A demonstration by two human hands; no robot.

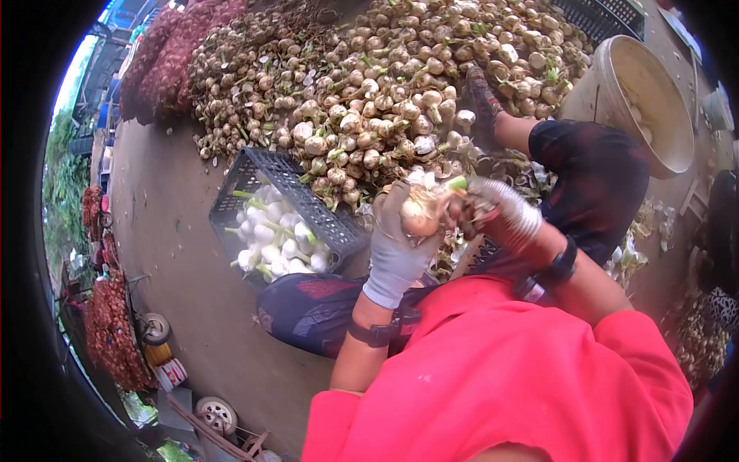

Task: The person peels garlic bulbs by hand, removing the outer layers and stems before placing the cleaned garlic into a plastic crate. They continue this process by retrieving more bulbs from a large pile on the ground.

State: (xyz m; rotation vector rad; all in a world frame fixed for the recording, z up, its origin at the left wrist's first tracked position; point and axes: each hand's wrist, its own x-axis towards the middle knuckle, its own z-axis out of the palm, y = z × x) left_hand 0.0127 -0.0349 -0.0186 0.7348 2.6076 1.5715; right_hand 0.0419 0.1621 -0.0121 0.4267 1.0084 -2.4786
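My left hand (396, 242), in a grey glove, grips a garlic bulb (422, 212) held up in front of my chest. My right hand (500, 215), in a white glove, is closed on the bulb's outer skin and stalk end from the right. A green stem stub (457, 183) sticks out above the bulb. Both hands hover over my lap, just in front of a large heap of unpeeled garlic (385, 85). Left of my left hand lies a black plastic crate (308, 204) holding several clean white bulbs (273, 239).
A big pale tub (650, 104) stands at the right behind my knee. Red mesh sacks (165, 58) lie at the far left of the heap, more sacks (112, 331) and small wheels (154, 327) at the lower left. Garlic skins (639, 246) litter the ground at right.
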